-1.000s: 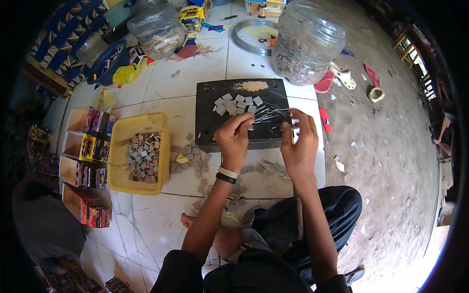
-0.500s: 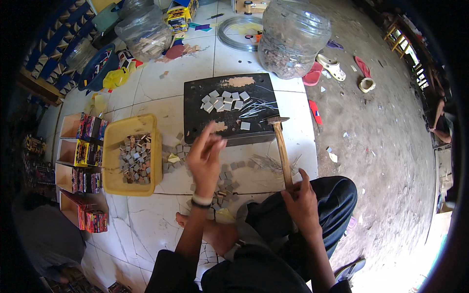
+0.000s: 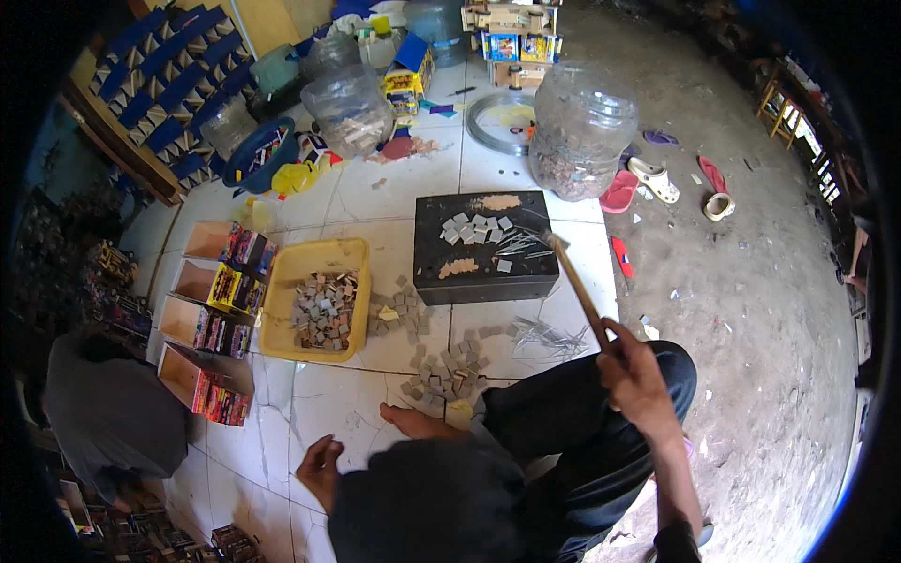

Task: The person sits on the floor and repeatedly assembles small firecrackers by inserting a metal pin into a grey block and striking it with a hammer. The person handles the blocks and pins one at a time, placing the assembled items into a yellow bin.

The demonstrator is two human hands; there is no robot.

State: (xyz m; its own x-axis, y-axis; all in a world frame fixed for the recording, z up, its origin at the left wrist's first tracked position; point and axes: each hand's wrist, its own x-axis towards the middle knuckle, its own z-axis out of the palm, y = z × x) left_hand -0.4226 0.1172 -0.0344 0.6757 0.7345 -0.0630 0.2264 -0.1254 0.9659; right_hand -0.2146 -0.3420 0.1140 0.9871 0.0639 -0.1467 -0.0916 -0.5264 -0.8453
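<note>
My right hand (image 3: 642,383) is wrapped round the wooden handle of a hammer (image 3: 584,293) above my knee. The hammer's head is at the right edge of a black block (image 3: 488,280). On the block lie several small grey square tiles (image 3: 475,228), a bunch of thin metal wires (image 3: 523,245) and one lone tile (image 3: 504,266) near its front. Low on the left, beside my foot, my left hand (image 3: 321,469) has its fingers curled together; whether anything is between them cannot be made out.
A yellow tub (image 3: 361,324) of small squares stands left of the block. More loose squares (image 3: 446,371) and wires (image 3: 554,340) lie in front. Open boxes (image 3: 192,322) line the left, near another person (image 3: 113,403). A big clear jar (image 3: 582,131) stands behind.
My left hand has pulled back from the block toward the lower left, its fingers now curled. My right hand has shifted rightward with the hammer. The whole view has swung left.
</note>
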